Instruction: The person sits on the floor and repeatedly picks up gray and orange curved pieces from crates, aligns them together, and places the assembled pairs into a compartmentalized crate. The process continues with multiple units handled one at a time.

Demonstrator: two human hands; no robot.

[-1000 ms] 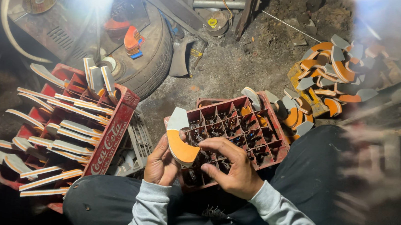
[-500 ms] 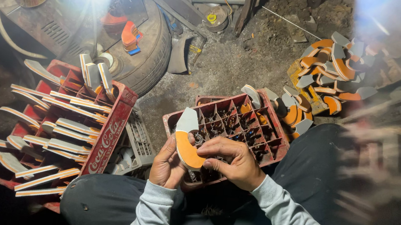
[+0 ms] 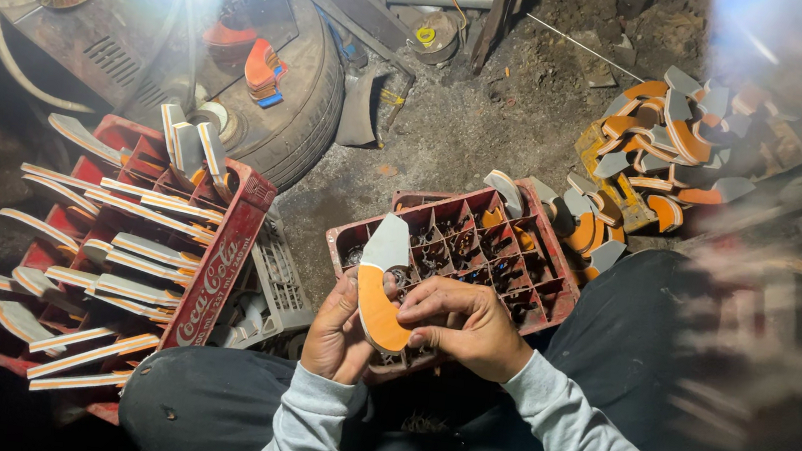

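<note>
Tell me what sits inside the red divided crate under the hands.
The red divided crate shows mostly dark cells, with a few orange and grey curved pieces at its far corner. The hands and the held piece cover its near cells.

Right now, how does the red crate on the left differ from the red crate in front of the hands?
The left crate is packed with long curved pieces standing out of it; the front crate shows mostly open compartments, with a few pieces at its far corner. The left crate is tipped, its side panel facing up; the front crate lies flatter, its grid visible. The left hand and right hand hold an orange-and-grey piece over the front crate. Both are red divided crates.
</note>
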